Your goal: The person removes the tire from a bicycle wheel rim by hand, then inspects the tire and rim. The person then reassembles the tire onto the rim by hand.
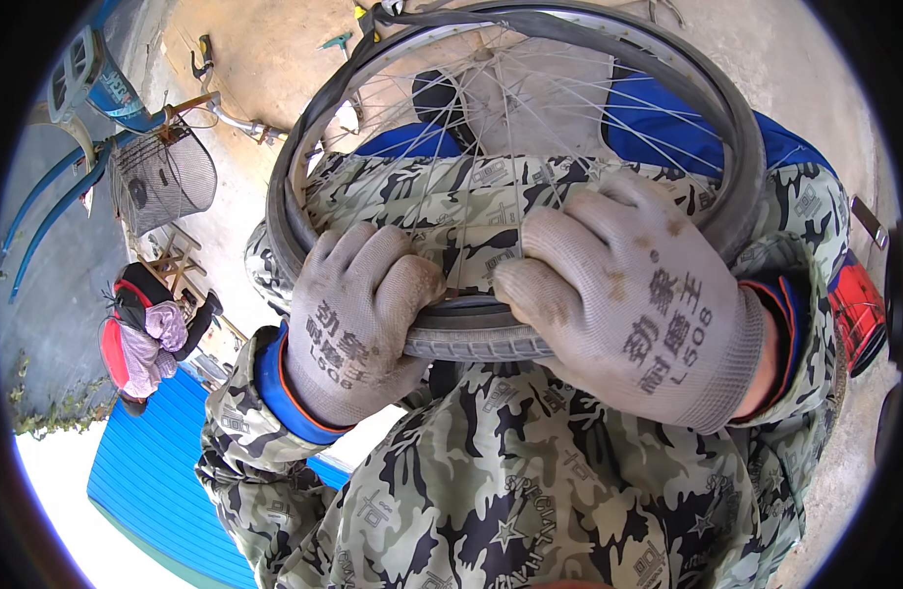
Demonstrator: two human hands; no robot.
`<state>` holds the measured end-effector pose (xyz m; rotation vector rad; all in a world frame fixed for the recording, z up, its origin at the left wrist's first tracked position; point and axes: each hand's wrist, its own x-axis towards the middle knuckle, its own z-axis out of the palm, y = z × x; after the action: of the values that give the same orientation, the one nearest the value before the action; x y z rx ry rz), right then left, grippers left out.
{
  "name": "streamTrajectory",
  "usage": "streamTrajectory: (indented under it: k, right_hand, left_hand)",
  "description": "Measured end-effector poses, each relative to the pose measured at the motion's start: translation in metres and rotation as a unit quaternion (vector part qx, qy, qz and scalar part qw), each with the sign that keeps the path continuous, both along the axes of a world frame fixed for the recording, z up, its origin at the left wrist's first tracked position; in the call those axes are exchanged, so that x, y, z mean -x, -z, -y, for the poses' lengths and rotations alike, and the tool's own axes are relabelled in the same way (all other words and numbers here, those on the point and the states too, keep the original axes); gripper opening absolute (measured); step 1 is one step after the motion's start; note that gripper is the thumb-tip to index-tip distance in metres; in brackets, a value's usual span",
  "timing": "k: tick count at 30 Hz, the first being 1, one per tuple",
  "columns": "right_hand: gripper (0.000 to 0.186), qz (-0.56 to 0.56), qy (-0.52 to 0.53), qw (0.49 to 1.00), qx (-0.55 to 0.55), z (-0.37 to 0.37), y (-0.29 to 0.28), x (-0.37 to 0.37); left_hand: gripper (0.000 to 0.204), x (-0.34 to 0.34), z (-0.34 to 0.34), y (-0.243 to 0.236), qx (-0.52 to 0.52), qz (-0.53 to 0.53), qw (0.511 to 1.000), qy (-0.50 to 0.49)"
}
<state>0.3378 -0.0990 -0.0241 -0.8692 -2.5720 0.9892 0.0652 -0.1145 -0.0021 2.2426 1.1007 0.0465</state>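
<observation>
A spoked bicycle wheel [483,57] lies across my lap, its near edge against my camouflage apron. Its black tyre [476,346] shows treads at the near side, and a dark rubber strip, perhaps an inner tube [345,74], hangs loose over the rim at the far left. In a grey knit glove, my left hand [358,314] is closed round the near left part of the tyre and rim. My right hand [623,285], gloved alike, grips the same edge farther right, thumb pressed inward. Both palms and the tyre beneath them are hidden.
Left of me stand a blue bicycle frame [54,221] and a wire basket [164,177]. Handlebar parts [250,128] and a green-handled tool [337,41] lie on the ground ahead. A person [142,334] sits farther left. By my right side is a red container [854,309].
</observation>
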Motion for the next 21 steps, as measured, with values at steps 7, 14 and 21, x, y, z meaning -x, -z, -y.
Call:
streamTrajectory:
  k: [7, 14, 21]
  right_hand:
    - [0.023, 0.015, 0.025, 0.999, -0.023, 0.015, -0.014, 0.009]
    - [0.042, -0.02, 0.007, 1.0, -0.013, 0.014, -0.014, 0.001]
    - [0.044, 0.004, 0.008, 1.0, -0.015, 0.015, -0.018, 0.002]
  left_hand:
    - [0.057, -0.011, 0.011, -0.027, 0.008, -0.096, 0.995, 0.029]
    - [0.053, -0.019, 0.027, -0.033, -0.081, -0.071, 0.994, 0.024]
    - [0.051, -0.016, 0.042, -0.032, -0.099, -0.027, 0.994, -0.034]
